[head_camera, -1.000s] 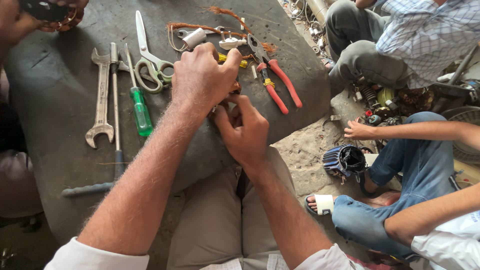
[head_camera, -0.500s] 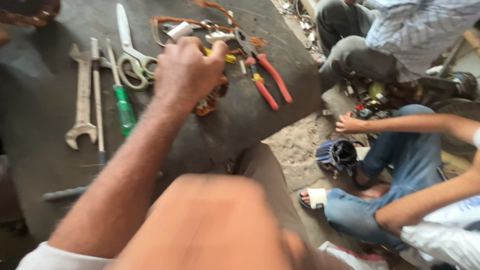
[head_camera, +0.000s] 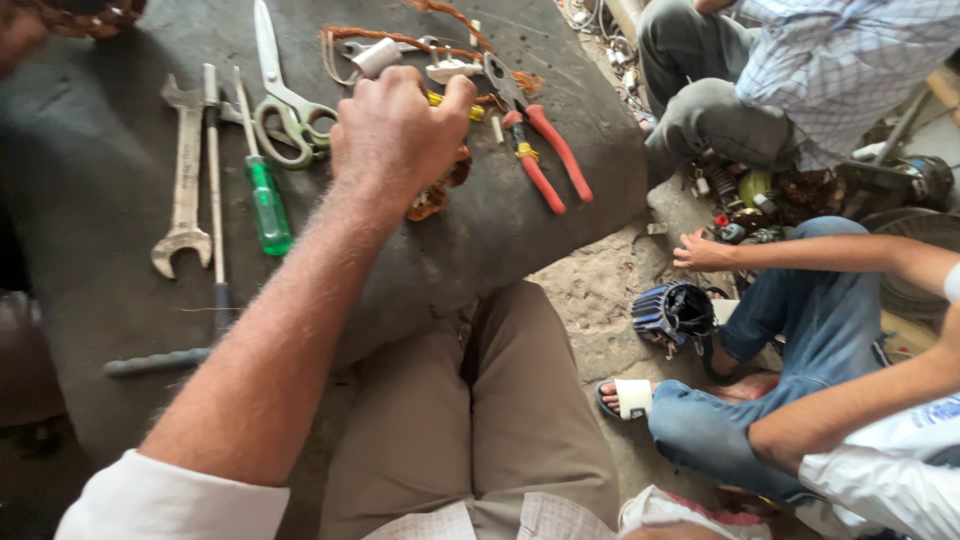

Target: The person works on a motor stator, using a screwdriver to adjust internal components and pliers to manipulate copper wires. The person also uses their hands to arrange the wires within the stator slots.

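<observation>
Left hand [head_camera: 395, 130] was curled around a copper-wound coil [head_camera: 435, 195] on the tabletop [head_camera: 90, 330]; red-handled pliers [head_camera: 535, 150] lay just right of it.

On the dark work surface [head_camera: 90, 130] lie 1 open-ended spanner [head_camera: 185, 180], 1 green-handled screwdriver [head_camera: 262, 195], 1 pair of scissors [head_camera: 285, 105] and 1 pair of red-handled pliers [head_camera: 535, 150], all in the upper half. At centre right sits 1 blue motor housing [head_camera: 672, 312]. 1 hand [head_camera: 400, 130] of the wearer shows.
</observation>
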